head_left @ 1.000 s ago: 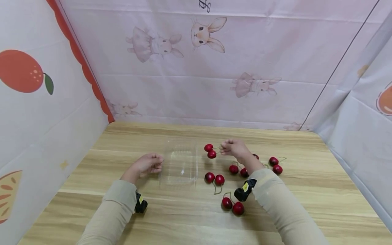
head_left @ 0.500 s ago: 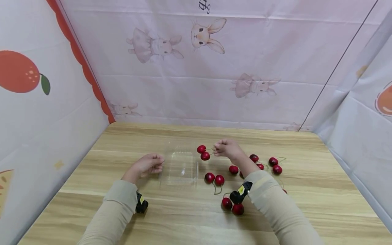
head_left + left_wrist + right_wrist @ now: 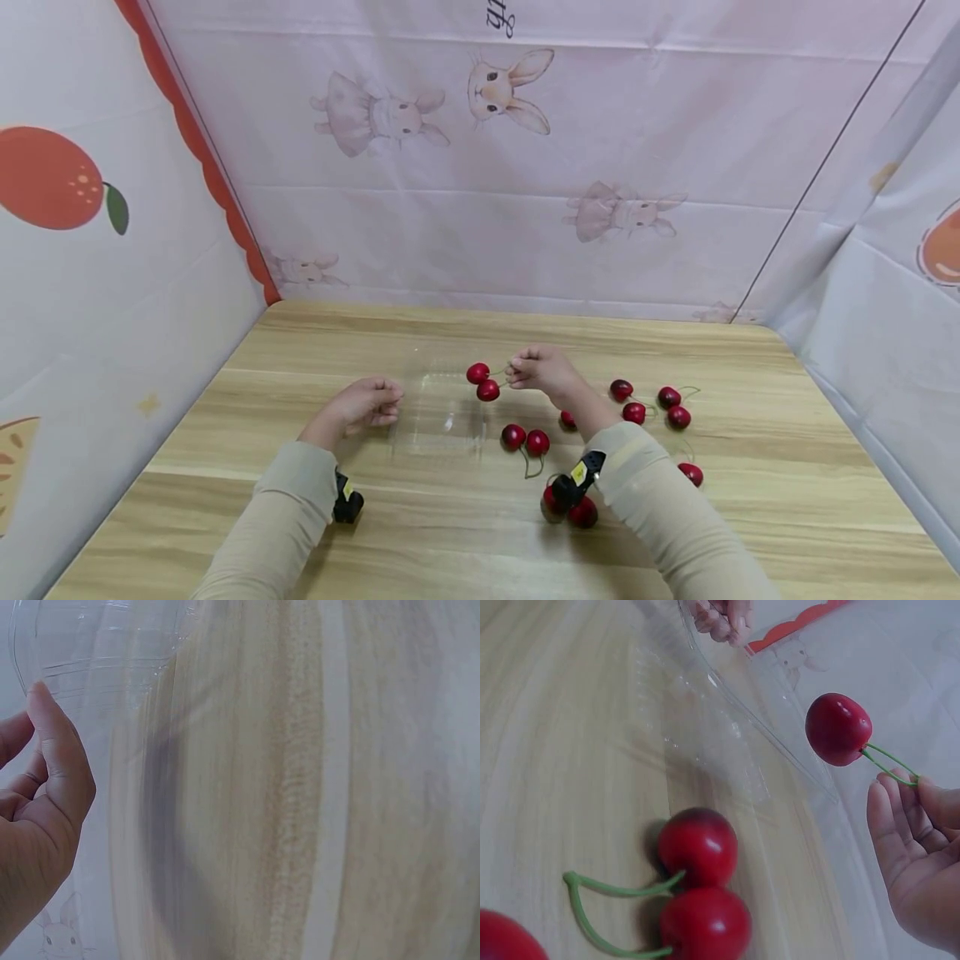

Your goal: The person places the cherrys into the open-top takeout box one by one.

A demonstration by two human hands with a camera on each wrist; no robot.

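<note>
A cherry pair (image 3: 487, 391) is held by its stems (image 3: 892, 758) in the pinched right grip (image 3: 543, 372), apparently to keep the fruit untouched, at the right edge of the clear container (image 3: 440, 417), pinched opposite by the left grip (image 3: 366, 403), seemingly for steadiness.

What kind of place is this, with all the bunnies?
Probably a little indoor corner set up for filming. There's a wooden table, a bunny sheet behind it with fruit sheets at the sides, and small black wrist cameras.
</note>
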